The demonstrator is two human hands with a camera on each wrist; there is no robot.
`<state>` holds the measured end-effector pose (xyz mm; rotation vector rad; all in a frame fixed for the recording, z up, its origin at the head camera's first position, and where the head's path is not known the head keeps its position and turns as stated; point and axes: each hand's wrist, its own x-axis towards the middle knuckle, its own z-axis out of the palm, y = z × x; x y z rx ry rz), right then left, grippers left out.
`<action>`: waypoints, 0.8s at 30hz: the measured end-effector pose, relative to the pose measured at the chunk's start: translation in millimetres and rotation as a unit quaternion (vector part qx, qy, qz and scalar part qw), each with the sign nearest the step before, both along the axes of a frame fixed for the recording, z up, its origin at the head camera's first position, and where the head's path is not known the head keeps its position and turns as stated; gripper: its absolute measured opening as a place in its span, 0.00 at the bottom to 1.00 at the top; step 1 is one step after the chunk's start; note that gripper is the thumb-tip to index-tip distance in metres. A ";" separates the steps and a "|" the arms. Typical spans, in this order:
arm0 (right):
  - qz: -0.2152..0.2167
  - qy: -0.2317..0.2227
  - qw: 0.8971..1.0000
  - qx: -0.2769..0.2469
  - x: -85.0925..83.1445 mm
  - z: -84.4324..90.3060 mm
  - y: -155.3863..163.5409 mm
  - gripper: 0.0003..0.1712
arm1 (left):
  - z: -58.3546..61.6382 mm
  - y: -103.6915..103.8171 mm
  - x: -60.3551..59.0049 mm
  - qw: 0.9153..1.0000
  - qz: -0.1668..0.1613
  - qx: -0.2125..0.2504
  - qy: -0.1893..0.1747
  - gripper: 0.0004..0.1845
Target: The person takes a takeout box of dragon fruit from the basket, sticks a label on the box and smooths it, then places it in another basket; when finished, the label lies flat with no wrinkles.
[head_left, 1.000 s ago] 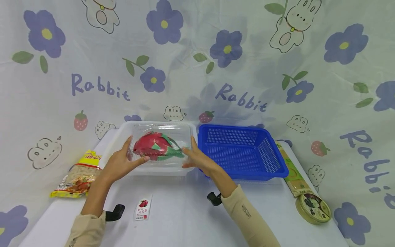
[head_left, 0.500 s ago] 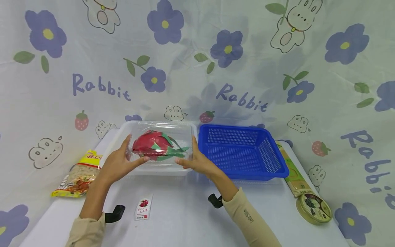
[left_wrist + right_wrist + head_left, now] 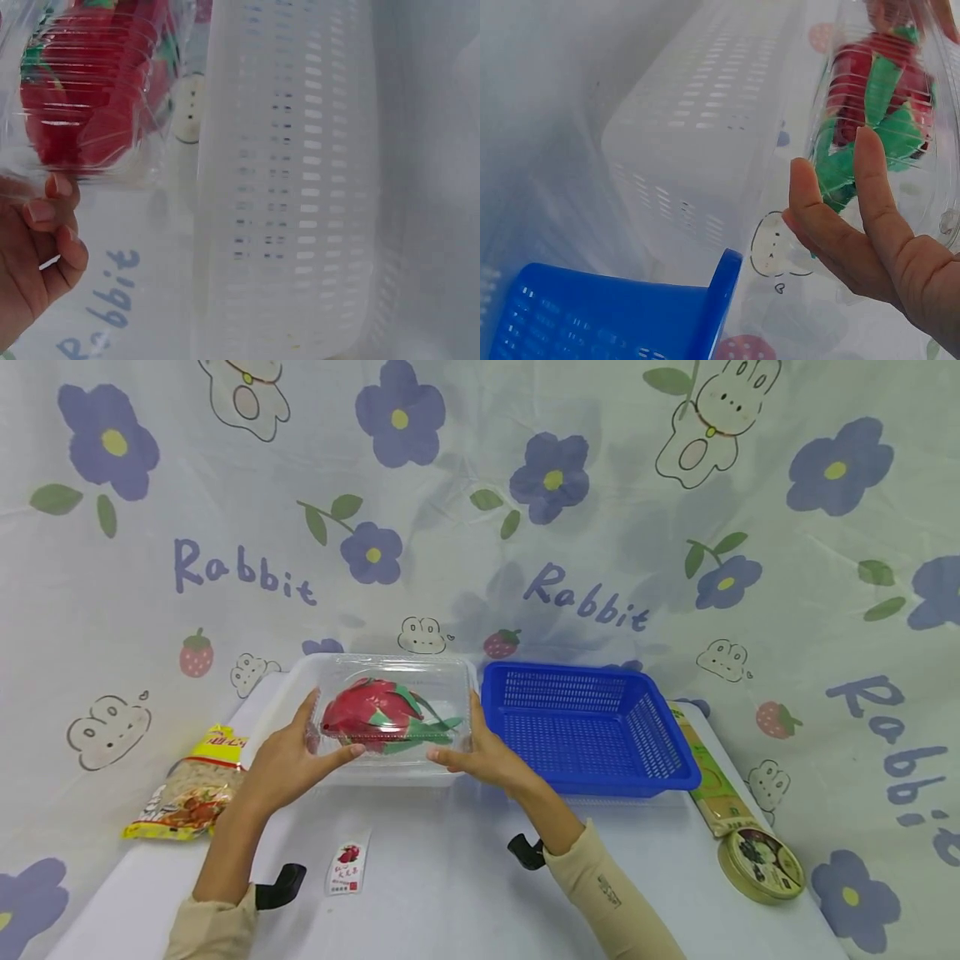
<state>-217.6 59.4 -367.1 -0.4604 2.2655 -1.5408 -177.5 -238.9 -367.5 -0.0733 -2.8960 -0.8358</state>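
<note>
So the clear plastic box (image 3: 444, 683) with the dragon fruit (image 3: 371, 710) in it sits right between the two hands, held up clear of the white basket (image 3: 397, 777) that shows around it in the head view. Its long axis runs side to side, pretty much straight from one hand to the other, so neither hand is really nearer. The fruit lies the same way: red body toward the left hand (image 3: 288, 762), green leaf tips toward the right hand (image 3: 487, 756).

Each grip is bent round an end of the box, thumb at the near side and fingers along the end, so the box lies just inside both. Can't see every fingertip, tbh.

Further out, the blue basket (image 3: 585, 789) stands just right of the white one. There's a snack bag (image 3: 195, 785) on the far left, a long green packet (image 3: 712, 777) and a round tin (image 3: 761, 864) on the right, plus a little label (image 3: 348, 868) lying on the table (image 3: 442, 893) in front.
</note>
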 end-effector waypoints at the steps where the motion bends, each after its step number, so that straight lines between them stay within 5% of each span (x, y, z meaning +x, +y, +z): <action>1: 0.000 0.003 1.000 -0.003 0.8 -0.1 0.7 0.68 | 0.1 1.0 0.9 1.000 0.001 0.000 0.003 0.61; 9: 0.005 0.024 0.999 -0.039 9.2 1.8 6.3 0.68 | -1.5 7.0 7.1 1.000 -0.002 0.013 0.013 0.61; 24: -0.032 0.031 0.999 0.010 28.6 3.2 18.0 0.70 | -0.5 17.8 21.6 0.999 -0.011 0.011 0.031 0.61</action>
